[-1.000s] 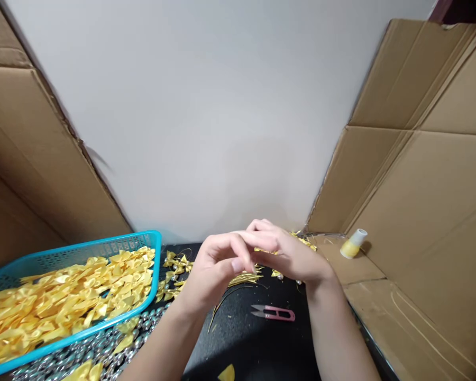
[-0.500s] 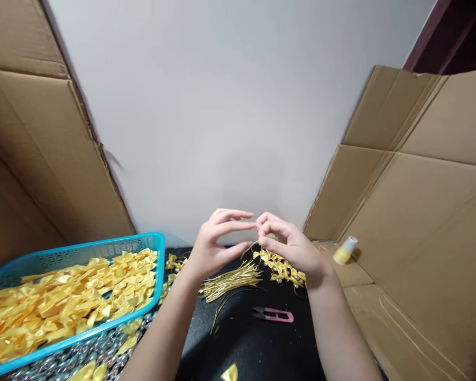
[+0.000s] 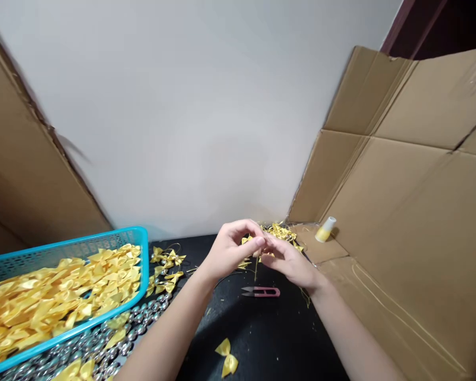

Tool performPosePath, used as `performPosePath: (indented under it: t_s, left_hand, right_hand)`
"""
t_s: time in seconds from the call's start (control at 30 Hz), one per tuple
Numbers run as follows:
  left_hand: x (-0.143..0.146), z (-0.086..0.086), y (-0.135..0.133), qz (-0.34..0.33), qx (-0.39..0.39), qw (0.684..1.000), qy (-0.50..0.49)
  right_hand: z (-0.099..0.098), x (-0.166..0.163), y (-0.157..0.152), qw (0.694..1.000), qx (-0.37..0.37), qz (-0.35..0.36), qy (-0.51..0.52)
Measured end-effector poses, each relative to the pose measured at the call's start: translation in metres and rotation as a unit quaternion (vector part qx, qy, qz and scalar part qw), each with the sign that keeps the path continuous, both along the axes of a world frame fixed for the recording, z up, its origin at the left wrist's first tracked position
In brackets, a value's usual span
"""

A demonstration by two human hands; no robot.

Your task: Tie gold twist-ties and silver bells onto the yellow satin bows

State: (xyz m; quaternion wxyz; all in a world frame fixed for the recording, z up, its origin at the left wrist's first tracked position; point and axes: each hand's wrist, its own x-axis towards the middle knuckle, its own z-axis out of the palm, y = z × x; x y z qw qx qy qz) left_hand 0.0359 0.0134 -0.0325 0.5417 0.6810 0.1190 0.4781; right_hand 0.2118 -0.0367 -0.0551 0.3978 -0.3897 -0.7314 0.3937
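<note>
1. A small yellow satin bow (image 3: 249, 241) sits pinched between the fingertips of the left hand (image 3: 230, 250) and the right hand (image 3: 287, 260), which meet above the black tabletop (image 3: 262, 333).
2. Against half a second ago, the joined hands stand lower over the tabletop and the fingers have closed tighter; the bundle of thin gold wires (image 3: 244, 263), then plain below the left hand, is now mostly covered.
3. The bow is largely hidden by the fingers; whether a wire runs through it cannot be told. Both forearms are cut off at the lower edge.
4. Just below the hands lie pink thread snips (image 3: 261, 291); behind the right hand, a heap of finished gold-tied bows (image 3: 281, 232).
5. Nearer the person, a loose yellow bow (image 3: 227, 357) lies alone.
6. Well left of the left hand stands a turquoise plastic basket (image 3: 63, 248) of yellow bows, silver beads (image 3: 135, 330) beside it.
7. Right of the right hand, a small yellow-and-white bottle (image 3: 326, 229) lies on brown cardboard (image 3: 400, 222).
</note>
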Motion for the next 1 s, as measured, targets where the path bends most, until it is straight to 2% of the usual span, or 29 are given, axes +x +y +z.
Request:
performPosePath:
  t_s: [0.07,0.13,0.27,0.4,0.57,0.67,0.77,0.87,1.0]
  left_hand:
    - [0.000,0.002,-0.002,-0.032,-0.079,0.996,-0.028]
    - [-0.001,0.007,-0.004,-0.060,-0.125,0.989,-0.049]
    - [-0.004,0.015,-0.012,-0.127,-0.180,0.974,-0.057]
    - [-0.005,0.016,-0.018,-0.122,-0.188,0.974,-0.025]
    - [-0.007,0.017,-0.019,-0.072,-0.187,0.979,0.021]
    - [-0.007,0.019,-0.020,-0.042,-0.192,0.980,0.026]
    - [-0.008,0.020,-0.021,-0.024,-0.197,0.980,0.032]
    - [-0.009,0.021,-0.024,-0.013,-0.193,0.980,0.043]
    - [-0.008,0.022,-0.027,0.014,-0.177,0.982,0.059]
  right_hand:
    - [-0.025,0.007,-0.010,0.992,0.025,-0.077,-0.099]
    - [-0.054,0.013,-0.020,0.962,0.046,-0.128,-0.238]
    - [-0.096,0.022,-0.035,0.946,0.043,-0.132,-0.291]
    - [-0.114,0.024,-0.034,0.937,0.052,-0.140,-0.315]
    - [-0.125,0.022,-0.028,0.933,0.063,-0.160,-0.315]
    - [-0.124,0.025,-0.026,0.938,0.066,-0.183,-0.287]
    - [-0.108,0.034,-0.023,0.948,0.058,-0.199,-0.241]
    - [-0.078,0.038,-0.022,0.961,0.054,-0.206,-0.177]
    - [-0.034,0.026,-0.028,0.967,0.090,-0.238,-0.009]
